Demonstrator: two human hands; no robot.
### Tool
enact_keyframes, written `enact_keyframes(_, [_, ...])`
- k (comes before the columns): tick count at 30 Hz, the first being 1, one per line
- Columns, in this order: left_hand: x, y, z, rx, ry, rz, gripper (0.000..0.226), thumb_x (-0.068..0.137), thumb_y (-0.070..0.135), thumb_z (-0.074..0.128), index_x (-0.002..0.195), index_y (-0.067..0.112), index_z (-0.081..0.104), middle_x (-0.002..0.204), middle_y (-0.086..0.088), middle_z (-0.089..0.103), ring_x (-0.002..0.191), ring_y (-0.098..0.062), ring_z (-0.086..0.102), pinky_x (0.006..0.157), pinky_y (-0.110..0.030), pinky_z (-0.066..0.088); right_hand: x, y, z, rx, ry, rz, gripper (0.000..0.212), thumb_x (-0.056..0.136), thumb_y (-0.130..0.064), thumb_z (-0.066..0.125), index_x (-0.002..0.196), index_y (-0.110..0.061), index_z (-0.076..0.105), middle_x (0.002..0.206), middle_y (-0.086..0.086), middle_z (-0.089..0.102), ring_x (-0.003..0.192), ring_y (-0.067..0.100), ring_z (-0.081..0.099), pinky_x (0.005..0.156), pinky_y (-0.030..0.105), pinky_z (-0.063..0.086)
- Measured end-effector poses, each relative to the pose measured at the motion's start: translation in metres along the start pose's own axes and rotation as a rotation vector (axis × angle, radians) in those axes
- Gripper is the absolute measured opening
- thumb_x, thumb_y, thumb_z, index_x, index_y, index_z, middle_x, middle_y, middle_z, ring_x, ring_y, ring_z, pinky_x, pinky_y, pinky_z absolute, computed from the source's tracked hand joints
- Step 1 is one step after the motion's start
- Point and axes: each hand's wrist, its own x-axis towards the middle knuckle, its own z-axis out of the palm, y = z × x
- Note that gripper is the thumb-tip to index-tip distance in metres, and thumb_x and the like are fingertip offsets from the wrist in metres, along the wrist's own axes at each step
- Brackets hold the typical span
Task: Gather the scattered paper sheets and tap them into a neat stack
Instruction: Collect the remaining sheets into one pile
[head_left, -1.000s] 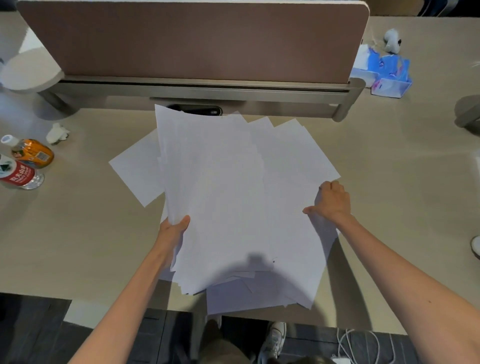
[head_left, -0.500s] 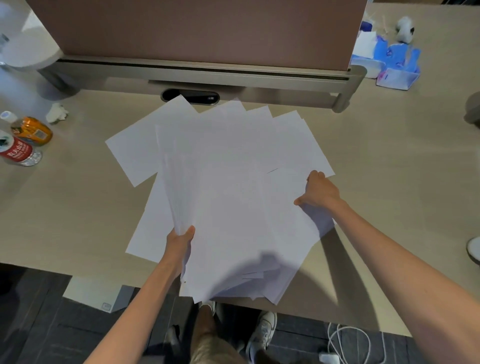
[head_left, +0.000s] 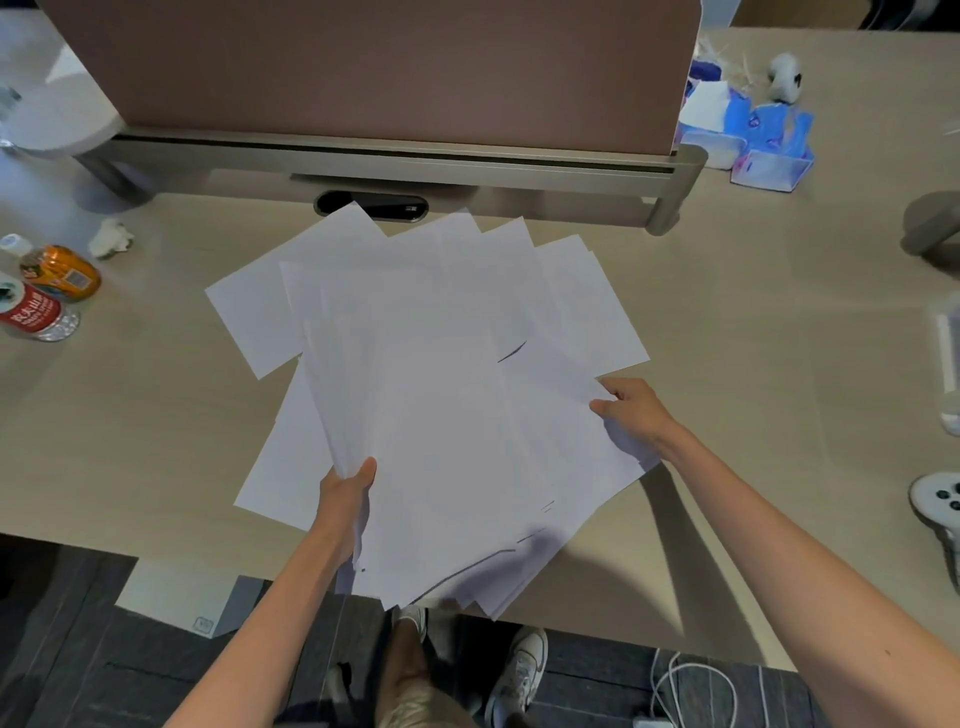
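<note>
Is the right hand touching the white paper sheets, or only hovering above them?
Touching. The head view shows the right hand pinching the right edge of the fanned white paper sheets.

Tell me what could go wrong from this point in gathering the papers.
1. The paper sheets overhang the desk at its near edge. The left hand and right hand grip them only at the sides, so lower ones may slide to the floor.
2. Two loose sheets on the left seem to lie outside the left hand's grip and may get left behind.
</note>
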Motion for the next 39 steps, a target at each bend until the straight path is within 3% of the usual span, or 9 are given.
enact_keyframes(4, [-0.006,-0.001,-0.009,-0.035,0.006,0.01,0.05,0.098,0.019,0.057,0.142,0.004,0.041,0.132,-0.009,0.053,0.115,-0.024,0.05,0.107,-0.039,0.036,-0.018,0.001,0.002,0.335,0.004,-0.009,0.025,0.09,0.012,0.05,0.091,-0.006,0.068,0.088,0.004,0.069,0.073,0.008,0.068,0.068,0.018,0.05])
enact_keyframes(7, [-0.008,0.003,-0.015,-0.061,0.009,0.012,0.049,0.097,0.021,0.058,0.141,0.004,0.043,0.13,-0.009,0.055,0.113,-0.024,0.052,0.104,-0.038,0.039,-0.026,0.006,0.009,0.422,0.158,0.018,0.027,0.087,0.015,0.052,0.074,-0.007,0.062,0.069,-0.001,0.06,0.056,0.007,0.061,0.06,0.016,0.046])
enact_keyframes(14, [-0.009,-0.002,-0.028,-0.085,0.001,0.0,0.045,0.098,0.016,0.056,0.14,0.002,0.044,0.127,-0.008,0.056,0.11,-0.023,0.052,0.095,-0.032,0.038,-0.037,0.023,0.021,0.134,0.382,0.068,0.006,0.081,-0.012,0.064,0.083,-0.017,0.062,0.077,-0.003,0.062,0.078,0.02,0.058,0.074,0.033,0.047])
enact_keyframes(19, [-0.006,-0.012,-0.032,-0.058,0.017,0.006,0.047,0.099,0.018,0.055,0.141,0.003,0.041,0.134,-0.012,0.053,0.124,-0.027,0.048,0.098,-0.034,0.034,-0.05,0.021,0.032,-0.262,0.518,-0.134,0.027,0.083,-0.007,0.062,0.11,-0.011,0.057,0.109,-0.002,0.05,0.098,0.013,0.05,0.083,0.03,0.043])
enact_keyframes(24, [-0.003,-0.017,-0.029,-0.048,0.048,0.019,0.047,0.099,0.018,0.055,0.141,0.001,0.042,0.138,-0.015,0.051,0.13,-0.031,0.045,0.097,-0.032,0.034,-0.043,0.0,0.065,0.077,0.208,0.058,0.019,0.08,-0.009,0.065,0.097,-0.011,0.058,0.089,0.0,0.056,0.081,0.017,0.053,0.076,0.03,0.043])
enact_keyframes(26, [-0.003,-0.019,-0.027,-0.041,0.054,0.014,0.047,0.099,0.018,0.055,0.141,0.001,0.041,0.137,-0.016,0.052,0.125,-0.031,0.048,0.096,-0.033,0.035,-0.039,-0.013,0.075,0.134,0.124,0.138,0.016,0.074,-0.013,0.066,0.07,-0.02,0.052,0.068,-0.002,0.046,0.068,0.02,0.045,0.068,0.033,0.039])
enact_keyframes(28, [-0.003,-0.021,-0.027,-0.039,0.059,0.008,0.047,0.098,0.017,0.055,0.14,0.0,0.042,0.129,-0.014,0.056,0.112,-0.028,0.052,0.092,-0.031,0.037,-0.033,-0.022,0.081,0.161,0.065,0.178,0.04,0.073,-0.013,0.064,0.047,-0.025,0.036,0.055,-0.001,0.037,0.062,0.019,0.042,0.062,0.034,0.034])
enact_keyframes(33, [-0.004,-0.023,-0.027,-0.05,0.037,-0.007,0.047,0.098,0.017,0.056,0.14,0.0,0.043,0.133,-0.017,0.055,0.113,-0.03,0.054,0.091,-0.031,0.04,-0.031,-0.045,0.086,0.129,-0.051,0.295,0.013,0.065,-0.018,0.061,0.065,-0.013,0.05,0.061,0.006,0.05,0.05,0.019,0.041,0.052,0.024,0.032])
enact_keyframes(39, [0.002,-0.013,-0.03,-0.085,-0.015,-0.023,0.044,0.097,0.016,0.058,0.136,0.001,0.047,0.128,-0.016,0.059,0.104,-0.025,0.056,0.092,-0.034,0.044,-0.026,-0.052,0.098,-0.096,-0.03,0.186,0.027,0.077,-0.023,0.051,0.057,-0.016,0.036,0.058,0.002,0.041,0.056,0.02,0.037,0.059,0.029,0.029])
